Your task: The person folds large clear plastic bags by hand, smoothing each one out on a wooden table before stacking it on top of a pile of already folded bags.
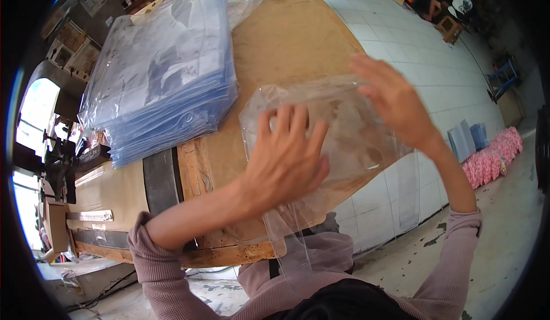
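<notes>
Left hand (286, 159) lies flat, fingers spread, pinning the clear plastic bag (338, 142) to the desk (286, 39); right hand (395, 105), unclenched, smooths its far edge beside the bag stack (160, 73).

Clear bag (344, 142) partly under left hand (283, 165), right fingertips (366, 71) motion-blurred
</notes>
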Demonstrator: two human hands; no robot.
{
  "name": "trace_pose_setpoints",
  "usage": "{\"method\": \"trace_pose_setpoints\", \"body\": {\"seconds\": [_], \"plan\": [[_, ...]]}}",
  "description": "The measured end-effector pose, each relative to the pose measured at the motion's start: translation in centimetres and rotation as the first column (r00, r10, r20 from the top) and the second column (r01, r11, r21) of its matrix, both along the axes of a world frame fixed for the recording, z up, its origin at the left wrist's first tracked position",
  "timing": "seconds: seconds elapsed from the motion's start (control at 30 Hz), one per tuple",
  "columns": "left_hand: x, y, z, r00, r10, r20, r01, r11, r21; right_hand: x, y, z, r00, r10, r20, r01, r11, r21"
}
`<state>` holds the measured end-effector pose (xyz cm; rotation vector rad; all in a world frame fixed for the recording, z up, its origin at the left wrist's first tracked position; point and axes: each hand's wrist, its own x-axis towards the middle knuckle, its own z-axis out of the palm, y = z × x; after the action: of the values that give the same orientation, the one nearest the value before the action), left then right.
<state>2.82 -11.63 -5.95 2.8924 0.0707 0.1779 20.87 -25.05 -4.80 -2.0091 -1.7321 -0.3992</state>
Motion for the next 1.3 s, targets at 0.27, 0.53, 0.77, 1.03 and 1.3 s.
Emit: {"method": "trace_pose_setpoints", "body": {"seconds": [0.27, 0.53, 0.77, 1.03, 1.3], "plan": [[2.9, 2.6, -4.8, 0.972, -0.063, 0.227, 0.070, 0.997, -0.023, -3.1, 0.8, -4.4, 0.977, -0.096, 0.189, 0.144, 0.955, -0.260], [2.6, 2.4, -4.7, 0.997, 0.026, 0.070, -0.032, 0.996, 0.082, -1.3, -1.1, -4.9, 0.929, -0.336, 0.157, 0.371, 0.857, -0.358], [2.9, 2.5, -4.8, 0.991, 0.073, 0.114, -0.081, 0.994, 0.066, 2.3, -0.9, -2.9, 0.789, -0.266, -0.554, 0.168, 0.961, -0.222], [3.1, 2.3, -5.0, 0.989, 0.084, 0.123, -0.094, 0.992, 0.082, 8.2, -0.4, -1.8, 0.560, -0.383, -0.735, 0.175, 0.921, -0.347], [2.9, 2.3, -5.2, 0.988, 0.074, 0.134, -0.086, 0.992, 0.090, 9.0, -0.4, -1.5, 0.515, -0.265, -0.815, 0.033, 0.956, -0.291]]}}
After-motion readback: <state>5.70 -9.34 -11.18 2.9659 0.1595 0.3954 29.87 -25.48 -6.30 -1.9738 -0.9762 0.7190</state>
